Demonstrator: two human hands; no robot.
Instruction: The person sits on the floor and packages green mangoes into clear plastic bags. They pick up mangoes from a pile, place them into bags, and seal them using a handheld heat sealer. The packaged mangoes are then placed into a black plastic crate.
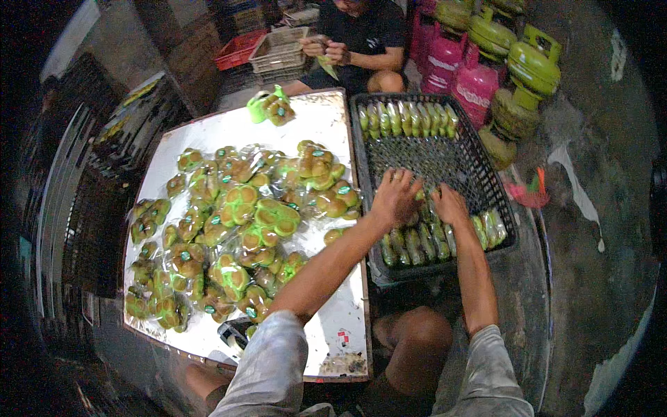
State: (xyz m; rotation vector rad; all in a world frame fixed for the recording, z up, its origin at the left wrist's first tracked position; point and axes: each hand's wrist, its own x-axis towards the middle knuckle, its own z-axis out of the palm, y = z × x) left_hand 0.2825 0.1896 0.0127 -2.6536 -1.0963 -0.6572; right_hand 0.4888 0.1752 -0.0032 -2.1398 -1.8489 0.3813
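Both of my hands are inside a black plastic crate (372, 151), over its near half. My left hand (398, 197), palm down, grips the left side of a green wrapped bun (420, 195). Opposite it, my right hand (449, 203) has its fingers curled against the right side of the same bun. My fingers hide much of it. Under and in front of my hands stands a near row of wrapped green buns (411, 247), set on edge in clear plastic. A similar far row of wrapped buns (409, 119) lines the crate's far end.
Left of the crate, a white table (323, 117) bears a heap of wrapped green-brown buns (239, 206) and a dark tape dispenser (234, 333). A seated person (359, 47) handles a green piece across the table. Pink gas cylinders (477, 83) and green gas cylinders (534, 60) stand at back right.
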